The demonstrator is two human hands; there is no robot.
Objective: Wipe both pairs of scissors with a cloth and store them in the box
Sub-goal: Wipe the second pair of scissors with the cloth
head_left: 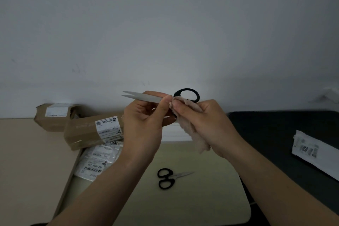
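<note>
My left hand [145, 126] pinches a large pair of black-handled scissors [145, 96] by the blades, held up in front of the wall, tips slightly apart and pointing left. My right hand [203, 124] grips a beige cloth [190, 126] and presses it against the scissors near the pivot, just below the black handle loop. A smaller pair of black-handled scissors [167, 178] lies flat below my hands, tips pointing right. It rests inside what looks like a shallow open box [62, 202] with a cardboard left wall.
Two taped cardboard parcels [86, 130] with shipping labels sit at the left by the wall. Plastic mail bags with labels [97, 161] lie beneath them. A dark mat [275, 134] covers the right side, with a white labelled packet [311, 152] on it.
</note>
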